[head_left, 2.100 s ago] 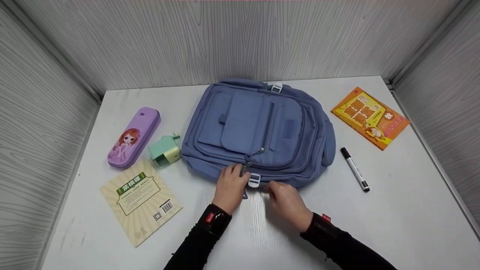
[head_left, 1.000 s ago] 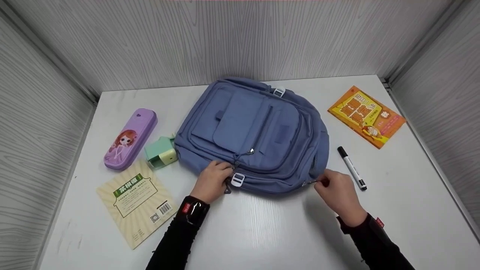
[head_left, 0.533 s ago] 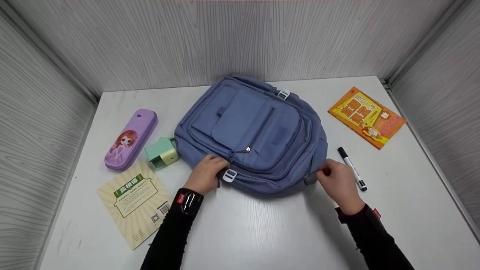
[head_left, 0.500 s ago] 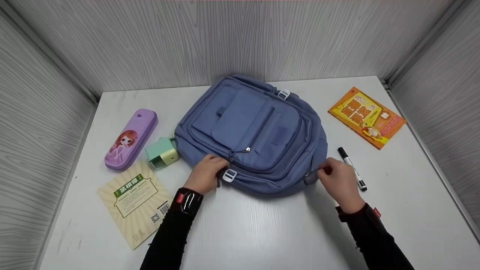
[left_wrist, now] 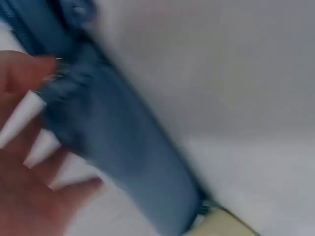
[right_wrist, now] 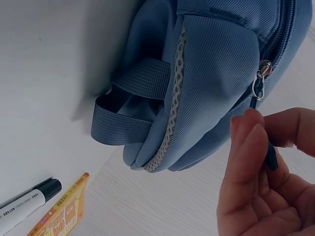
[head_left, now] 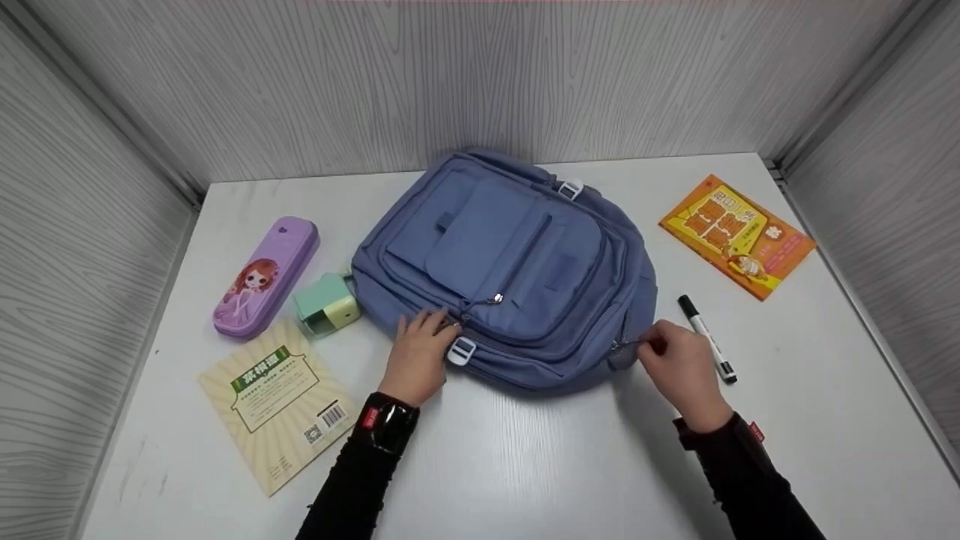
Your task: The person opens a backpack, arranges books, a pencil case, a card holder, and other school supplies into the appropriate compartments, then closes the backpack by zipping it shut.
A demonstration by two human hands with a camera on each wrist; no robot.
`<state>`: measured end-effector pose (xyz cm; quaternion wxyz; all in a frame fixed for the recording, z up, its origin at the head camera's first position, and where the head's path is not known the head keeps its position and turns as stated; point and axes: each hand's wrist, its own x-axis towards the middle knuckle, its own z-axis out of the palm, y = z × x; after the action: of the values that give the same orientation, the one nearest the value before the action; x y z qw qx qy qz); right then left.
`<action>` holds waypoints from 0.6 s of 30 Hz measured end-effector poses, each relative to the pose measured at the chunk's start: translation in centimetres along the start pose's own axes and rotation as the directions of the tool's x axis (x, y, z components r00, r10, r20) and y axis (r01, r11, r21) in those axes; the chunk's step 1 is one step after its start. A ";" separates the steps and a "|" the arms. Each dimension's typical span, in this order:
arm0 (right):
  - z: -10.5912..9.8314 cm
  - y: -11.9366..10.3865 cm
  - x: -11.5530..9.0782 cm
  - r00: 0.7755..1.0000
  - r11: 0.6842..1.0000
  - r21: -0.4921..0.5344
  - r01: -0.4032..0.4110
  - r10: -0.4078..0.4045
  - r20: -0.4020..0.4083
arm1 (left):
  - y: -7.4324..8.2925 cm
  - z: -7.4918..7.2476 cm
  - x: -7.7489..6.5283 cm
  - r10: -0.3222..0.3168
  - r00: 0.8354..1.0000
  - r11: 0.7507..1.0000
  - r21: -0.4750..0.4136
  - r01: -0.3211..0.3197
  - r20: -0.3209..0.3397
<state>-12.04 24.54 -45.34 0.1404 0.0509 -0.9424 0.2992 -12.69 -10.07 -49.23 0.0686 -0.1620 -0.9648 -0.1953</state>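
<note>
A blue backpack (head_left: 517, 247) lies front side up on the white table. At its right lower corner my right hand (head_left: 681, 371) pinches a zipper pull; in the right wrist view the dark tip of the zipper pull (right_wrist: 271, 156) pokes out below the fingers, its cord leading to the metal slider (right_wrist: 265, 68). My left hand (head_left: 418, 356) rests at the bag's near edge, beside the white strap buckle (head_left: 461, 350), fingers spread. Blurred in the left wrist view, the left hand (left_wrist: 34, 152) has its fingers apart, one fingertip at the bag's edge.
Left of the bag are a purple pencil case (head_left: 266, 277), a green and yellow pencil sharpener (head_left: 326, 300) close against the bag, and a cream book (head_left: 281, 409). On the right lie a black-capped marker (head_left: 707, 337) and an orange book (head_left: 737, 236). Panels wall in the table.
My right hand has drawn the zipper pull from near the buckle to the bag's right corner, then stayed there. The bag has turned slightly. My left hand's fingers have just loosened and spread.
</note>
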 end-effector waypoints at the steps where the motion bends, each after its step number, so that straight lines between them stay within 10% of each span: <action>1: 0.0 0.0 0.0 1.000 1.000 0.000 0.003 -0.003 -0.001 | 0.8 -0.1 -0.1 -0.013 1.000 1.000 0.016 0.013 -0.006; 12: 0.2 -0.1 -0.3 1.000 1.000 -0.007 -0.005 0.005 0.000 | 12.3 2.5 -0.5 0.159 0.986 0.973 0.163 -0.164 0.046; 18: 0.4 -0.3 -0.5 1.000 1.000 -0.002 0.017 -0.017 -0.012 | 15.6 5.4 0.1 0.186 0.975 0.901 0.418 -0.118 -0.126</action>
<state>-11.63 24.08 -45.68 0.1487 0.0572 -0.9414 0.2973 -7.86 5.70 -48.60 0.1942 -0.2026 -0.9598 0.0036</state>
